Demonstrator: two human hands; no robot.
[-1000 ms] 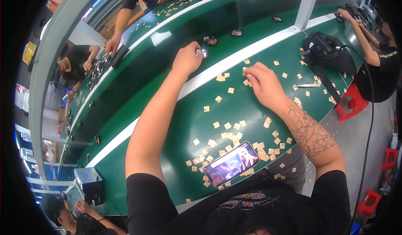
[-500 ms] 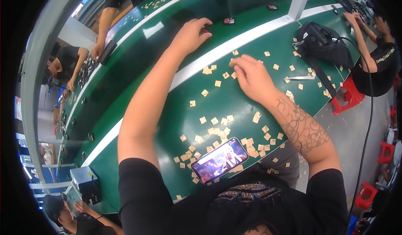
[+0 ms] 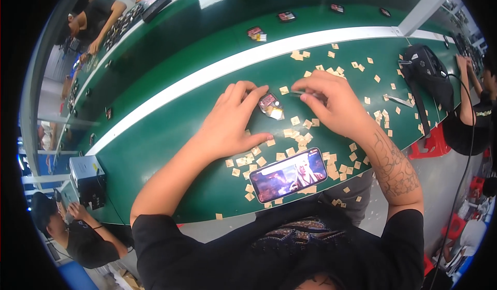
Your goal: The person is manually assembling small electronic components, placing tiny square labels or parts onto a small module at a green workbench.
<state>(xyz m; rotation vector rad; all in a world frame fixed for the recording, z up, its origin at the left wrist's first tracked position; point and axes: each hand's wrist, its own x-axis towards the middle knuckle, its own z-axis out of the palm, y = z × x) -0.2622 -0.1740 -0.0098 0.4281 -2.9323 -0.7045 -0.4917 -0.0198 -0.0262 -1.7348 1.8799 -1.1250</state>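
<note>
On the green bench in front of me lies a small dark circuit module (image 3: 269, 105) with a red-and-black face, a white round spot and a yellow and silver part at its lower end. Curved round its left side is my left hand (image 3: 233, 119), fingers apart, its index fingertip at the module's top edge and its thumb stretched out below. My right hand (image 3: 331, 101) is pinched just right of the module, with a thin greyish sliver at its fingertips that is too small to name. Beside that pinch sits a small tan square (image 3: 283, 90).
A lit phone (image 3: 289, 175) lies near the front edge among many tan squares (image 3: 334, 168). Tweezers (image 3: 399, 101) and a black bag (image 3: 427, 65) are at right. Beyond the white rail (image 3: 207, 78), a green belt carries similar modules (image 3: 286, 16). Other people work around; a box (image 3: 87, 181) stands left.
My left hand has come back from over the belt to the bench, where a module now lies beside it. My right hand has drawn nearer to it and pinches a thin sliver. The view has shifted.
</note>
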